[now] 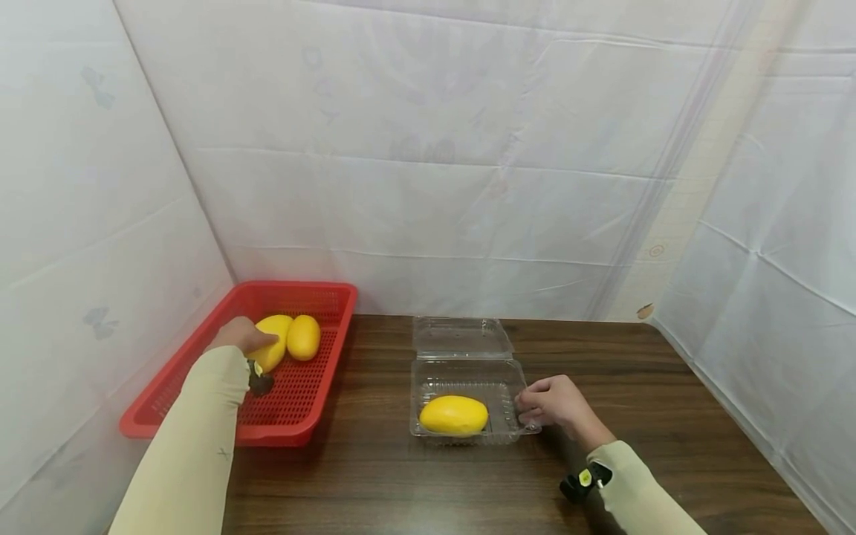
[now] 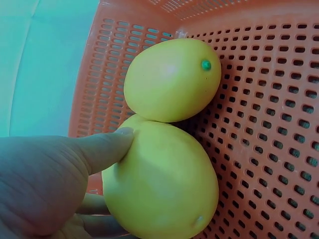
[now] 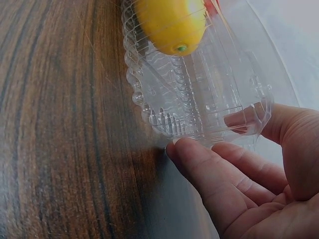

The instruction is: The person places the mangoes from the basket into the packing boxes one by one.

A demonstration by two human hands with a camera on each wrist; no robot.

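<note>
My left hand (image 1: pixel 239 336) is in the red basket and grips a large yellow oval fruit (image 2: pixel 162 181). Its thumb lies on the near side, while the fingers are partly hidden behind the fruit. A second yellow fruit (image 2: pixel 172 79) with a green stem nub touches the held one. On the table stands a clear plastic clamshell box (image 1: pixel 498 383), its lid (image 1: pixel 461 338) laid back. One yellow fruit (image 1: pixel 454 414) lies in its left part. With thumb inside and fingers outside, my right hand (image 1: pixel 553 405) pinches the box's right wall.
The perforated red basket (image 1: pixel 345 327) stands at the left of the dark wooden table (image 1: pixel 374 475), close to the white sheet (image 1: pixel 428 186) hung behind. Similar white sheeting borders the left and right sides. The clamshell's lid lies near the back sheet.
</note>
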